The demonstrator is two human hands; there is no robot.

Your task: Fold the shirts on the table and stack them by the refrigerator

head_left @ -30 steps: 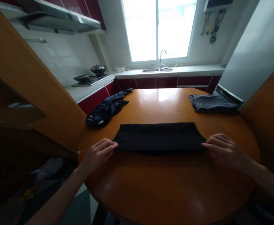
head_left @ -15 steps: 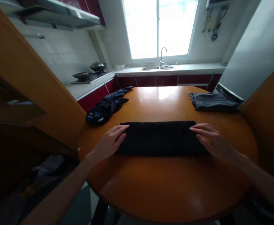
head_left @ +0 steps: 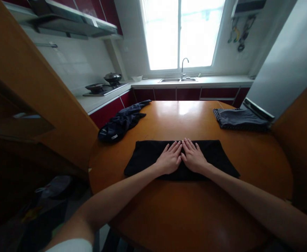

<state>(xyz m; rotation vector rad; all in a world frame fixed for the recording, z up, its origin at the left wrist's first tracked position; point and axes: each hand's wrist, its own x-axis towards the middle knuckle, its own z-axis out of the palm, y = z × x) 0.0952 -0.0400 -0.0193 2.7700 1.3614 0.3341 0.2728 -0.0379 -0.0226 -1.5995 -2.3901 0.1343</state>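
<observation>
A folded black cloth (head_left: 145, 155) lies as a wide strip across the middle of the round wooden table (head_left: 190, 210). Both hands rest flat on the cloth's centre, side by side and touching. My left hand (head_left: 169, 159) has its fingers stretched out towards the far edge. My right hand (head_left: 193, 157) lies the same way just to its right. Neither hand holds anything.
A crumpled dark blue garment (head_left: 122, 122) lies at the table's far left edge. A folded grey garment (head_left: 239, 119) sits at the far right. Beyond are a kitchen counter with a sink (head_left: 178, 79) and a stove (head_left: 102, 87). An orange wooden panel (head_left: 32, 91) stands to the left.
Both hands have slid from the cloth's two ends inward to its centre, where they now meet. The cloth has stayed in place.
</observation>
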